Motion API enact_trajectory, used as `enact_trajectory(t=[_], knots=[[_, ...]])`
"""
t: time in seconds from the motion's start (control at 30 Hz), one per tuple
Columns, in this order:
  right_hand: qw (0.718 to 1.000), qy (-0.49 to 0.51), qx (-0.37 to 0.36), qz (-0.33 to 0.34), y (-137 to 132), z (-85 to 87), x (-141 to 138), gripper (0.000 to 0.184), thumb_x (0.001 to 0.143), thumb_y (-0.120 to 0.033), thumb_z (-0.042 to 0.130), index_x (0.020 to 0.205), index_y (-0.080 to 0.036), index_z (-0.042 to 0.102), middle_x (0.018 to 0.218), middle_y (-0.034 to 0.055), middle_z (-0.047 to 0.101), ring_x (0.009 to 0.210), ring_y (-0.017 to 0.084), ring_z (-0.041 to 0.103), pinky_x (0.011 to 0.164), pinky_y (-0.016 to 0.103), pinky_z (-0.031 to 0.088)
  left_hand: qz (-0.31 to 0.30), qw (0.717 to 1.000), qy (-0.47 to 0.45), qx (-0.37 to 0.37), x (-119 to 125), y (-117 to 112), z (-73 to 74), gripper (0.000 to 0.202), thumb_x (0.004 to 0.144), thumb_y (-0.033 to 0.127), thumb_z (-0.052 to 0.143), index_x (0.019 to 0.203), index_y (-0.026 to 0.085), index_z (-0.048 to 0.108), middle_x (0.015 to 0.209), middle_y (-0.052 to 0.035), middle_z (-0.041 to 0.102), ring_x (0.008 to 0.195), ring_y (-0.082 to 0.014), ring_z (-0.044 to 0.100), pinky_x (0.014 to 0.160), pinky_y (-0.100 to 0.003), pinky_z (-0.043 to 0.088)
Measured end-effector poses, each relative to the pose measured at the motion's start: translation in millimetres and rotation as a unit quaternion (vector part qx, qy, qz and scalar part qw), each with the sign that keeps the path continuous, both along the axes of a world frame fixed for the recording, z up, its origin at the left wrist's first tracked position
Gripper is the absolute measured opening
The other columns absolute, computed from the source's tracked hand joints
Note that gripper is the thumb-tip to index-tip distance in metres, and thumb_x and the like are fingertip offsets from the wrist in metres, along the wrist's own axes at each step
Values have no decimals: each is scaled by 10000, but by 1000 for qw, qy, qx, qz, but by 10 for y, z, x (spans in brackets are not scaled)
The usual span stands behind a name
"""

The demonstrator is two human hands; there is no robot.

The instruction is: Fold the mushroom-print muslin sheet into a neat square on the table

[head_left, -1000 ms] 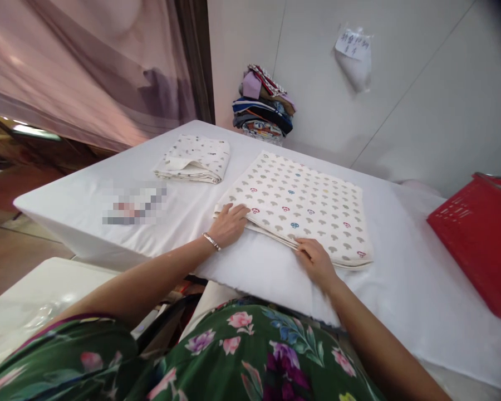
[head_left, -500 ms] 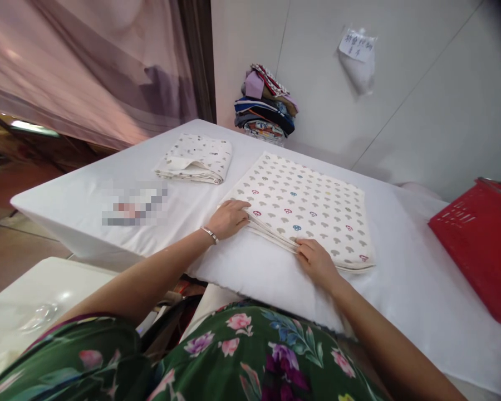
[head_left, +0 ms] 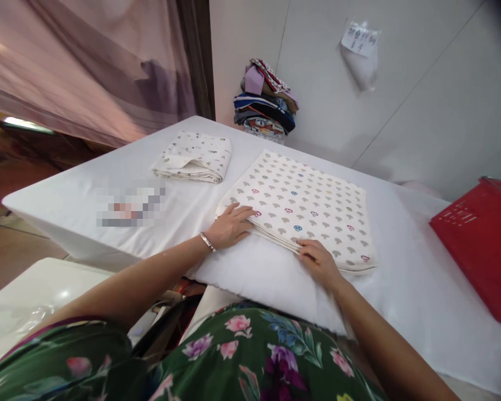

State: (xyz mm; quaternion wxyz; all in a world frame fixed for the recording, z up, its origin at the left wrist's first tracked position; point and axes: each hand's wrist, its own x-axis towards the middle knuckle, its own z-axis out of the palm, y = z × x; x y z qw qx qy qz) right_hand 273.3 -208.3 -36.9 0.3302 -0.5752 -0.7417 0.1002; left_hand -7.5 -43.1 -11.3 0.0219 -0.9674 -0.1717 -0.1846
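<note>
From my feed, a table draped in white fills the middle of the room, backed by a pale panelled wall with a paper note stuck to it. The mushroom-print cloth lies folded flat near the table's front edge. The left hand rests on its near left corner, fingers straight and close together. The right hand meets its near edge; I cannot tell whether those fingers pinch the layers. A smaller folded cloth lies farther left, a stack of clothes by the wall, a red basket at right, a pinkish curtain at left.
</note>
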Motion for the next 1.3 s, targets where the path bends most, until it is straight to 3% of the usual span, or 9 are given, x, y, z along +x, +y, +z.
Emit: enact_trajectory(t=[0.17,0.4,0.53,0.97,1.3], knots=[[999,47,-9,-13,-19,3,17,94,836,-283,549,811,-234,625,1054,68,631,1006,216,582,854,382,487,-21,999,13,28,87,-26,27,254,874,132,393,798,180,630,1264,-37,562,1241,-192,428,1098,-457,256],[999,-44,-5,-7,-63,75,-103,144,874,-231,496,814,-233,627,1101,58,608,1034,213,545,864,392,470,3,1000,-12,19,-115,-184,62,224,863,117,405,920,190,609,1269,-33,558,1251,-182,421,1102,-439,275],[996,-86,12,-5,-65,81,-138,156,886,-228,478,810,-226,614,1088,63,615,996,218,547,833,402,472,17,999,-17,21,-143,-240,37,204,831,104,438,879,186,619,1230,-51,578,1270,-201,398,1107,-447,269],[992,-117,44,-9,-112,152,-168,165,904,-206,431,855,-203,589,1077,89,612,983,212,553,815,392,475,-4,999,-29,39,-128,-170,-45,154,819,139,453,875,166,594,1110,-86,617,1123,-209,515,1064,-482,306],[992,-123,40,0,-130,175,-162,177,914,-192,414,865,-199,584,1021,85,626,955,201,557,793,371,476,-39,997,-26,60,-129,-201,41,157,820,124,448,843,163,599,1163,-77,600,1171,-211,481,1061,-460,331]])
